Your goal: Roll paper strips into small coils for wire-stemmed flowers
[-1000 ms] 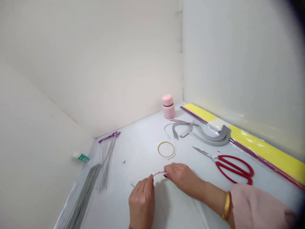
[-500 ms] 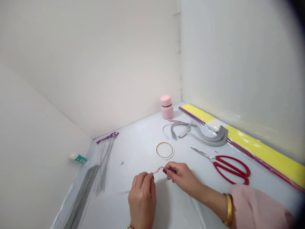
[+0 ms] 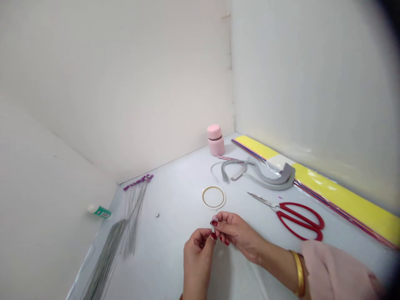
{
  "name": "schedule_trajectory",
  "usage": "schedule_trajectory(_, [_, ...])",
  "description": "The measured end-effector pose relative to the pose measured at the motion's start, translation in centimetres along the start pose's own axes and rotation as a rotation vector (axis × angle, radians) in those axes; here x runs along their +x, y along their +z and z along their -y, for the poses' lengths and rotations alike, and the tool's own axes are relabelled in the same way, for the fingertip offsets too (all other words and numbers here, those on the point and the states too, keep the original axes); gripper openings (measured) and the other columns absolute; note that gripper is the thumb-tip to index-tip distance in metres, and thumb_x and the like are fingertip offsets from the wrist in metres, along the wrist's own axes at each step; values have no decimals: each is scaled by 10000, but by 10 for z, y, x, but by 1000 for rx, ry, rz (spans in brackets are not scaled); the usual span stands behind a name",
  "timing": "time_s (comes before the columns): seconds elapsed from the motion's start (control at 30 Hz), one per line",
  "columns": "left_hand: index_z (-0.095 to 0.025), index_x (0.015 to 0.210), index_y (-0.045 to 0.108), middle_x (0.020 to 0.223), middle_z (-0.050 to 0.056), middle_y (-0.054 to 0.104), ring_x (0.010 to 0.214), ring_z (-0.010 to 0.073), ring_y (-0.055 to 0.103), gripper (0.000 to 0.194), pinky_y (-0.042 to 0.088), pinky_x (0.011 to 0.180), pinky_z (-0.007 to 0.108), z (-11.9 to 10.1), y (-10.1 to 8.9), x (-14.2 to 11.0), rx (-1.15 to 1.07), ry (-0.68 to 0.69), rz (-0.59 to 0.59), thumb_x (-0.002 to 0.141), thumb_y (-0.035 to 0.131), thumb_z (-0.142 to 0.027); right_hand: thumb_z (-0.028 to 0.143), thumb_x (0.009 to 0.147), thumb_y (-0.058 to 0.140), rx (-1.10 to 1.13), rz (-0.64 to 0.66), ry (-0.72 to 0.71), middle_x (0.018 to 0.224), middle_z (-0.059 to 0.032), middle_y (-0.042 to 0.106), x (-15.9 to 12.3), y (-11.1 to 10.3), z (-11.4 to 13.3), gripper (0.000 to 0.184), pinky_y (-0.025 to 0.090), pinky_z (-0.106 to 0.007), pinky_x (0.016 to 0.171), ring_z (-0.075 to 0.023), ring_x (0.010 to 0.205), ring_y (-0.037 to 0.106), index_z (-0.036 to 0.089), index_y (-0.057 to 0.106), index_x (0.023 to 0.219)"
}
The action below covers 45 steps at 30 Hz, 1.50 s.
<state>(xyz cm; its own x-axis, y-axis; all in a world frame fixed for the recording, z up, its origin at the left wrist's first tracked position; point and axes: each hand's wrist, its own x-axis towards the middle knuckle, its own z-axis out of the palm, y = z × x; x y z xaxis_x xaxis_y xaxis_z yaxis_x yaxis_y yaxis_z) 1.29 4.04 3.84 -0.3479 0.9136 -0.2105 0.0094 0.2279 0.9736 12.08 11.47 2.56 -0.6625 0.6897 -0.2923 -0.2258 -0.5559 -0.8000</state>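
A small curled strip of pink paper point(image 3: 214, 222) is pinched between my left hand point(image 3: 198, 262) and my right hand point(image 3: 237, 235), and the fingertips hide most of it. Both hands are raised a little over the white tabletop point(image 3: 168, 250). Just beyond them lies a thin gold ring on a white paper disc point(image 3: 213, 197). Red-handled scissors point(image 3: 300, 221) rest to the right of my right hand, their blades open slightly.
Grey paper strips point(image 3: 268, 177) lie curled near a pink bottle point(image 3: 215, 141). Long wires with purple tips point(image 3: 134, 204) and a glue tube point(image 3: 99, 211) are at the left. Yellow paper sheets point(image 3: 343, 196) line the right wall point(image 3: 312, 75).
The pink strip no longer stretches between my hands and now appears curled up in my fingertips. My left hand has moved up and right, closer to my right hand.
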Motion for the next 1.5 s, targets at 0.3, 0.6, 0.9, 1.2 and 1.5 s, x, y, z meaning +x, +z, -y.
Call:
schedule_trajectory(0.3, [-135, 746, 614, 661, 11, 596, 596, 106, 509, 188, 409, 567, 199, -6, 4, -4, -76, -47, -6, 709, 614, -318, 369, 697, 626, -223, -98, -135, 589, 41, 480, -4, 6, 1, 239, 283, -195, 489, -69, 521, 380, 141, 553, 692])
schedule_trajectory(0.6, [-136, 666, 608, 565, -16, 535, 546, 103, 466, 221, 381, 542, 199, -1, -5, -2, -211, -21, -134, 698, 623, -355, 423, 717, 607, -305, 94, -174, 738, -8, 546, -8, 8, -1, 290, 374, -214, 602, -119, 686, 488, 151, 550, 799])
schedule_trajectory(0.9, [-106, 668, 628, 531, -26, 516, 496, 69, 424, 191, 354, 521, 192, 14, -28, 10, -377, -81, -197, 644, 690, -285, 313, 751, 570, -297, 219, 9, 508, 45, 565, -3, 10, -11, 231, 316, -187, 455, -67, 401, 439, 168, 506, 919])
schedule_trajectory(1.2, [-112, 629, 589, 511, -18, 528, 479, 62, 452, 181, 352, 509, 180, 37, -46, 19, -537, -74, -218, 668, 673, -268, 259, 709, 630, -445, 199, -102, 821, -64, 655, 8, 28, 4, 164, 430, -252, 664, -159, 753, 582, 153, 618, 834])
schedule_trajectory(1.5, [-122, 629, 591, 508, -20, 529, 462, 59, 443, 203, 345, 501, 171, 30, -49, 15, -601, -134, -196, 658, 677, -304, 139, 846, 381, -1163, 234, -627, 980, -91, 586, 17, 13, -10, 293, 418, -295, 775, -173, 886, 536, 208, 579, 1051])
